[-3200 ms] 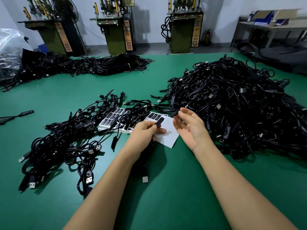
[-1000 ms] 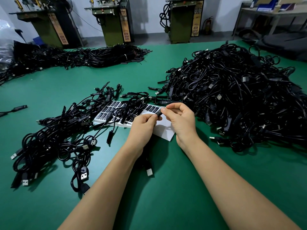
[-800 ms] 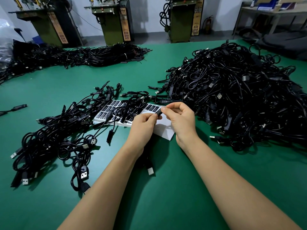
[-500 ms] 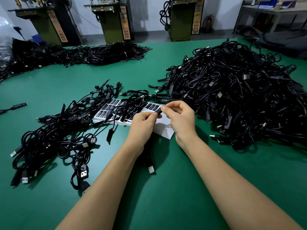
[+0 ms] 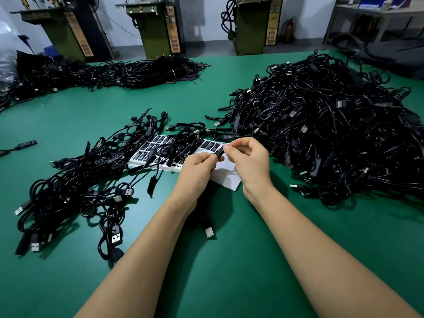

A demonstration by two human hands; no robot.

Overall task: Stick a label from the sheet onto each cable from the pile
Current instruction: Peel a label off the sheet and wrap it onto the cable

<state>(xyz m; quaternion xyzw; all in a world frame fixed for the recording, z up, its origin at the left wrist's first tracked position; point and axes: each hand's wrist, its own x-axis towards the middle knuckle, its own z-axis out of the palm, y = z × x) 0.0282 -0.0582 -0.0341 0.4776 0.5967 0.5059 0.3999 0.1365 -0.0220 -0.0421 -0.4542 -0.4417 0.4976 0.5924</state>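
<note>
Both hands meet above the white label sheet (image 5: 226, 177) in the middle of the green table. My left hand (image 5: 198, 167) grips a black cable's small module (image 5: 219, 152); the cable hangs under my wrist, and its USB plug (image 5: 209, 232) lies on the table. My right hand (image 5: 251, 160) pinches the module's upper end with thumb and forefinger, where a black label with white print shows. The sheet's remaining black labels (image 5: 158, 143) lie partly under loose cables. A big pile of black cables (image 5: 332, 125) rises on the right.
A smaller heap of cables (image 5: 75, 184) spreads on the left, beside the sheet. More cable bundles (image 5: 146, 72) lie along the table's far edge. Green machines (image 5: 158, 26) stand behind the table. A lone cable end (image 5: 25, 143) lies at the far left.
My right hand, apart and open 3.2 s ago, has closed onto the module's end beside my left hand. Over the last second both hands have stayed nearly still.
</note>
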